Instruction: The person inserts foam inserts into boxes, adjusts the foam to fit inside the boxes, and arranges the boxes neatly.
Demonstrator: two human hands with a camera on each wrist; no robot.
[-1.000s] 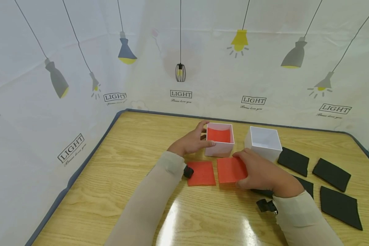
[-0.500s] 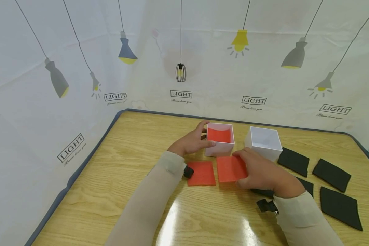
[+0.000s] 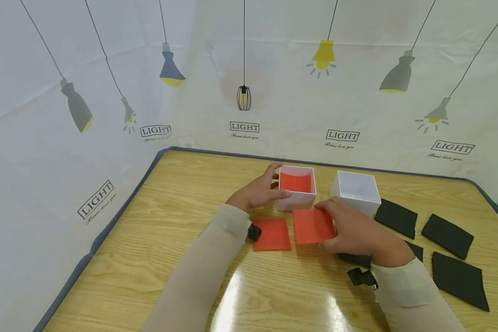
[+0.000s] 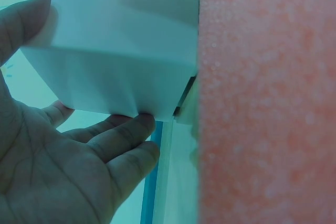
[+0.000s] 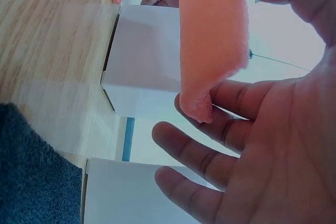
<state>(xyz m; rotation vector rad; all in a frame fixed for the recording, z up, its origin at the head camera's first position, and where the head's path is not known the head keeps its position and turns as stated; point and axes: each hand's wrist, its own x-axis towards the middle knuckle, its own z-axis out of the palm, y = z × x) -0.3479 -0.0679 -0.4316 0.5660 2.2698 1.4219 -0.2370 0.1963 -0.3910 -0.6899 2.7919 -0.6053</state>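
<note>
My left hand [image 3: 259, 190] grips a white open-topped box [image 3: 296, 201] by its left side, thumb at the near rim, the other fingers behind. Inside that box lies a red cloth [image 3: 295, 183]. Just in front of it, my right hand [image 3: 352, 230] pinches another square red cloth [image 3: 312, 226] by its right side, thumb low and fingers at the upper edge, held above the table. In the right wrist view this cloth [image 5: 210, 30] hangs with its lower end bent over. A further red cloth [image 3: 272, 234] lies flat beside my left wrist.
A second white box [image 3: 358, 203] stands to the right of the first, close behind my right hand. Several black cloths [image 3: 447, 235] lie on the wooden table [image 3: 157, 221] at the right, one partly under my right wrist. A printed curtain [image 3: 282, 92] hangs around the table.
My right hand has lifted the red cloth slightly, up and toward the first box. The left hand and the boxes have stayed still.
</note>
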